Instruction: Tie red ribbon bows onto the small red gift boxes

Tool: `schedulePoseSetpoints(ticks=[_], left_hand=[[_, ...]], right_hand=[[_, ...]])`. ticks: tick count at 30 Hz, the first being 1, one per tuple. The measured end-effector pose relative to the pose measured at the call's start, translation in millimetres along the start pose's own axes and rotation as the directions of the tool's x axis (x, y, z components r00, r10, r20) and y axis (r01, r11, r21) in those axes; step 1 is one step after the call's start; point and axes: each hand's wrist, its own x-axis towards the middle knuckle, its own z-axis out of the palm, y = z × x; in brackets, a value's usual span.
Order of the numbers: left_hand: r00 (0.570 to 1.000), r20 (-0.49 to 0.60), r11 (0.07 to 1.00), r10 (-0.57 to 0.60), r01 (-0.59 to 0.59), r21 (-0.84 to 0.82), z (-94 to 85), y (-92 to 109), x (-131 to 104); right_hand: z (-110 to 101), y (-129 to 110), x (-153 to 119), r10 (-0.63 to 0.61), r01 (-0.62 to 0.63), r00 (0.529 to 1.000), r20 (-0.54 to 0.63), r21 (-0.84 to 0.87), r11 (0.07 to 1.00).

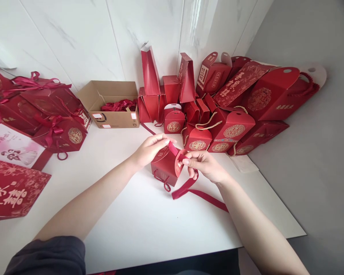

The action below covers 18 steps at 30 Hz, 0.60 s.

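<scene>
A small red gift box [164,168] with a cord loop at its side stands on the white table [126,225], its rounded flaps raised. Over its top runs a dark red ribbon [209,199], whose loose end trails to the right across the table. My left hand [151,149] pinches the ribbon between thumb and finger above the box. At the right flap, my right hand [205,165] grips another stretch of the same ribbon. Part of the ribbon hangs in a loop below my right fingers. Where it passes through or around the flap is partly hidden.
Behind stands an open cardboard box [119,119] with a heap of red ribbon [120,105] inside. Several red gift boxes [233,130] are stacked at the back right. To the left are ribbon-tied boxes [63,133] and a red printed bag [14,189]. A grey wall [312,152] bounds the right side.
</scene>
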Motion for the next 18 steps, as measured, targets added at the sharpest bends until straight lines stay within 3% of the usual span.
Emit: schedulePoseSetpoints(ticks=[5, 12, 18], left_hand=[[0.999, -0.012, 0.995, 0.035, -0.033, 0.095, -2.7, 1.5, -0.1], [0.994, 0.009, 0.902, 0.108, -0.102, 0.420, -0.5, 4.7, -4.9], [0.991, 0.016, 0.908, 0.136, -0.131, 0.399, 0.2, 5.8, -4.3]], right_hand=[[0.3, 2.3, -0.4, 0.002, -0.005, 0.999, -0.054, -0.051, 0.999], [2.1, 6.1, -0.7, -0.009, 0.003, 0.999, -0.053, -0.096, 0.995], [2.8, 3.3, -0.6, -0.018, 0.012, 0.999, -0.046, -0.134, 0.991]])
